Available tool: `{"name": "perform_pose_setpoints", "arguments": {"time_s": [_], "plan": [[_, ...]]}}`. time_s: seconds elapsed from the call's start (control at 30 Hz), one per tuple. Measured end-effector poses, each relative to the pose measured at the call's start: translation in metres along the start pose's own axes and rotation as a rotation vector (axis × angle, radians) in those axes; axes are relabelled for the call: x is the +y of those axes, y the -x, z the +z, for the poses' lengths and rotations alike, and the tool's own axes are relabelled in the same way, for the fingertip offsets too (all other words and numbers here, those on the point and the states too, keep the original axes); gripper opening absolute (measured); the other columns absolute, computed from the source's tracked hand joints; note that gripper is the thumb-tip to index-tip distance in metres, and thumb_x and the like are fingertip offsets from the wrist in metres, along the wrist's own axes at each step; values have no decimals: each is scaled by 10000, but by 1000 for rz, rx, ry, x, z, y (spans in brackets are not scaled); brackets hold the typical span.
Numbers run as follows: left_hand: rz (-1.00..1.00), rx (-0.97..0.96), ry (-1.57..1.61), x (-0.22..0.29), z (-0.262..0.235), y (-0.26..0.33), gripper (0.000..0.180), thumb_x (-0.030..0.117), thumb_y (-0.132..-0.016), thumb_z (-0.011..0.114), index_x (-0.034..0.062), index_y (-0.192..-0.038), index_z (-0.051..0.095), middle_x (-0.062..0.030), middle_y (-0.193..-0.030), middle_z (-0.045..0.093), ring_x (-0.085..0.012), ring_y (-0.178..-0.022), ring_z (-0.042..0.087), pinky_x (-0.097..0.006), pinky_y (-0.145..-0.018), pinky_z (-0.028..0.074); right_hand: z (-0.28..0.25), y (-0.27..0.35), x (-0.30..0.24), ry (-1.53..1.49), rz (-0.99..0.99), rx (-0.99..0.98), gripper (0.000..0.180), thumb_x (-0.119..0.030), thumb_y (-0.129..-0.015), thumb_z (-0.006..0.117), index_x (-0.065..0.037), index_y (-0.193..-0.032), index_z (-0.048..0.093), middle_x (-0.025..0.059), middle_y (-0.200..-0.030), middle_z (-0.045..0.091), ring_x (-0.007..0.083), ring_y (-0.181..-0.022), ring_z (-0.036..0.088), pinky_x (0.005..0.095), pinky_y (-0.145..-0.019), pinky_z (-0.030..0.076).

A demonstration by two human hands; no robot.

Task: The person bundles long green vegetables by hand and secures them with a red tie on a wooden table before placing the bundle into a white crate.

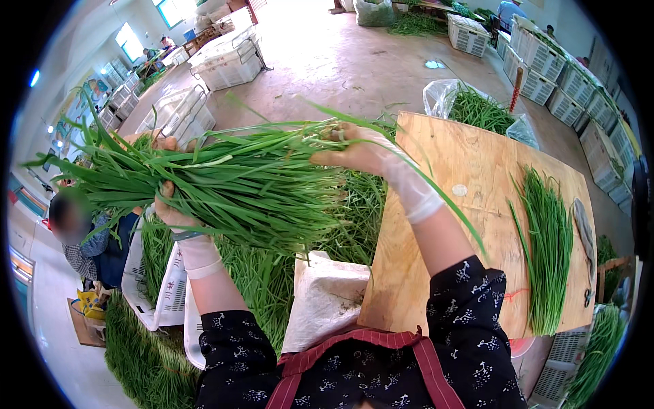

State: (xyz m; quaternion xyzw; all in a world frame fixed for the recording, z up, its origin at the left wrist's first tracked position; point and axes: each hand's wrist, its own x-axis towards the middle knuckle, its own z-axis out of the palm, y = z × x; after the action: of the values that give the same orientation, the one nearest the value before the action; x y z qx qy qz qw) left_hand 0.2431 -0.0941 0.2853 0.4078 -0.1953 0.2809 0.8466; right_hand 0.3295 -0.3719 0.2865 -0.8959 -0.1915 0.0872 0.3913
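A big loose bunch of garlic chives [252,180] lies across my left hand [172,208], raised above the heap. My left fingers and thumb are wrapped round it, partly hidden by the leaves. At the bunch's right end, my right hand [364,150] has its fingers closed on a few stray leaves, its thumb toward the stems. One long leaf trails from there over my right forearm. Both wrists wear whitish sleeve-like covers. To the right, a smaller, neater bunch of chives [548,252] lies on a wooden board [463,163].
Below my hands is a heap of loose chives [262,283] beside a white foam block [327,293]. White crates [153,273] stand at the left, near another person [95,238]. A grey cloth [584,228] lies on the board's right edge. Stacked crates [575,85] line the far right.
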Motion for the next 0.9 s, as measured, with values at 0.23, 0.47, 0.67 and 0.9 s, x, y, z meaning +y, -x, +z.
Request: {"name": "perform_pose_setpoints", "arguments": {"time_s": [0.23, 0.47, 0.67, 0.9], "plan": [[-16, -129, 90, -1, 7, -3, 636, 194, -733, 604, 68, -1295, 335, -68, -1215, 456, -307, -1130, 433, -502, -952, 373, 23, -18, -6, -550, -246, -24, 732, -582, -624, 668, -46, -1113, 567, 148, -1078, 593, 276, -981, 564, 325, -878, 420], [1, -81, 38, -8, 8, 0, 596, 229, -737, 566, 67, -1277, 371, -76, -1213, 473, -279, -1108, 458, -458, -928, 401, 53, -34, 14, -351, -267, 19, 559, -503, -686, 659, -118, -1088, 609, 131, -1179, 527, 299, -1214, 331, 395, -1036, 187], [21, 149, -99, -9, 4, 9, 554, 234, -739, 536, 92, -1263, 424, -89, -1187, 512, -285, -1047, 521, -439, -899, 431, 79, -27, 6, 254, -232, 619, 292, -380, -808, 573, -173, -1007, 622, 87, -1138, 550, 319, -1126, 439, 550, -959, 248], [-6, 12, 13, 5, -22, 9, 601, 214, -738, 551, 62, -1292, 377, -134, -1240, 478, -293, -1124, 466, -463, -979, 349, 77, -48, 71, 154, 269, 531, 228, -262, -855, 487, -72, -953, 567, 160, -800, 624, 346, -786, 601, 405, -673, 488]]}}
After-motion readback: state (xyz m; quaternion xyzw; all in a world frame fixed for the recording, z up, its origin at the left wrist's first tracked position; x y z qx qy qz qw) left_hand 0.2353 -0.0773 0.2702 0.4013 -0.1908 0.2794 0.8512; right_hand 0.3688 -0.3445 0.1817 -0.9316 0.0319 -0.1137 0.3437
